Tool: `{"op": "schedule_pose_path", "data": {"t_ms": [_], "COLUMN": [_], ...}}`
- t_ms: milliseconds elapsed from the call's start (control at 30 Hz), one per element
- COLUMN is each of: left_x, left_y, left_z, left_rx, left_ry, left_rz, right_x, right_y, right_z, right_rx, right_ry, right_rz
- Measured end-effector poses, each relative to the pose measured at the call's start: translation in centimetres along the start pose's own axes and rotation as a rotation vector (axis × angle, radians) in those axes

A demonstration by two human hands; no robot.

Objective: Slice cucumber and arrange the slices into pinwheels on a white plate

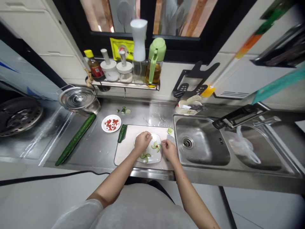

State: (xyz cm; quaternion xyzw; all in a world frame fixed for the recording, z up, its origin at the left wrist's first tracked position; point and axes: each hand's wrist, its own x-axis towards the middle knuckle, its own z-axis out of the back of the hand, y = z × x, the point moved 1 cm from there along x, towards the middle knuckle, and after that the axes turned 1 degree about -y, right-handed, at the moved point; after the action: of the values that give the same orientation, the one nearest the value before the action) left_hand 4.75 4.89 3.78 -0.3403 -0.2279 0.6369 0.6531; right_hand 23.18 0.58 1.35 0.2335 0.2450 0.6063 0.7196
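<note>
A white plate [152, 156] lies on a pale cutting board [124, 151] at the counter's front edge. Cucumber slices [145, 156] sit on it in small fan shapes. My left hand [142, 142] is curled over the plate's far left rim, its fingers pinched together. My right hand [168, 149] rests at the plate's right side, fingers closed near a fan of slices [156, 146]. What either pinch holds is too small to see. A short cucumber piece [122, 133] lies at the board's left corner.
A long whole cucumber [75, 139] lies on the steel counter to the left. A small dish of red bits [111, 123] stands behind the board. A lidded pot [79, 100], a rack of bottles [126, 83] and a double sink [202, 143] surround the spot.
</note>
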Motion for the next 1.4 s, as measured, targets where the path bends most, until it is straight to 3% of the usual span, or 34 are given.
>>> {"op": "schedule_pose_path", "data": {"t_ms": [233, 500, 667, 767, 867, 1033, 1200, 1400], "left_x": [2.0, 4.0, 5.1, 5.8, 6.5, 7.8, 8.8, 9.3], "left_y": [3.1, 10.9, 14.8, 16.0, 16.3, 15.9, 16.0, 16.3], "left_z": [3.8, 10.1, 14.5, 16.0, 16.4, 15.5, 14.5, 14.3], "left_rx": [-0.035, 0.108, 0.278, 0.385, 0.459, 0.546, 0.616, 0.524], "left_ry": [-0.202, -0.365, -0.328, -0.289, -0.233, -0.159, -0.157, -0.14], "left_rz": [0.091, 0.305, 0.464, 0.476, 0.42, 0.29, 0.323, 0.344], "right_x": [0.6, 1.1, 1.5, 1.8, 2.0, 2.0, 1.9, 1.3], "right_y": [0.9, 0.7, 0.6, 0.5, 0.6, 1.2, 1.4, 1.1], "right_z": [-0.4, 0.1, 1.3, 1.6, 1.4, 1.3, 1.4, 1.5], "right_rx": [0.022, 0.072, 0.077, 0.069, 0.068, 0.059, 0.052, 0.048], "right_ry": [0.021, 0.02, 0.039, 0.035, 0.044, 0.053, 0.039, 0.023], "right_rz": [0.05, 0.051, 0.042, 0.02, 0.011, 0.0, 0.02, 0.022]}}
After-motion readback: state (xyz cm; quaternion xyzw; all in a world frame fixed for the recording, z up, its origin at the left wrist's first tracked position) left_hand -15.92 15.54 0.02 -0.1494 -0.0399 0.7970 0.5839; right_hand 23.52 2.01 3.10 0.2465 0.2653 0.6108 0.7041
